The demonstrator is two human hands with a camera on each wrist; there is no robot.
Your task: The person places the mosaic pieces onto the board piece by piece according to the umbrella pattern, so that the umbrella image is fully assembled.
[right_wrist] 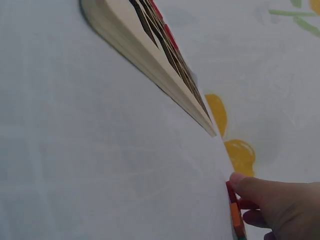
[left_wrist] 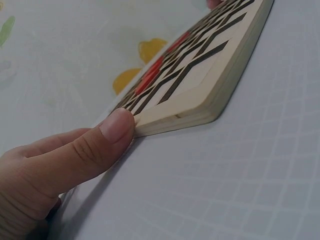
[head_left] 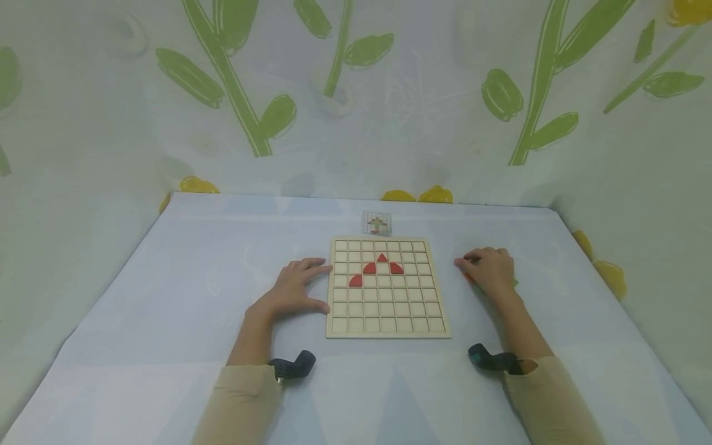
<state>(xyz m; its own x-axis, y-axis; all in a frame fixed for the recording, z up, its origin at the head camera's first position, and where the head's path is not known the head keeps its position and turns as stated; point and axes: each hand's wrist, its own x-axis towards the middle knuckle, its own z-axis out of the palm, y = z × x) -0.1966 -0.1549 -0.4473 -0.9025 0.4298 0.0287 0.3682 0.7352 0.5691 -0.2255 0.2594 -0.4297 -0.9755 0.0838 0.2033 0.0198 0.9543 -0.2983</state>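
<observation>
Head: board (head_left: 388,311) on surface (head_left: 389,389), card (head_left: 377,223) just beyond far edge; left hand (head_left: 292,289) spread at left edge; bare strip between board and right hand (head_left: 494,270) | L wrist: thumb (left_wrist: 92,152) touching board edge | R wrist: hand pinches red piece (right_wrist: 230,191)

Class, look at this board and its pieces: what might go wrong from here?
The left grip touches the board at its edge, so a push might shift it and unsettle the red pieces.
The right grip is at closely grouped coloured pieces; lifting one might drag others.
The card just beyond the board might get bumped.
</observation>
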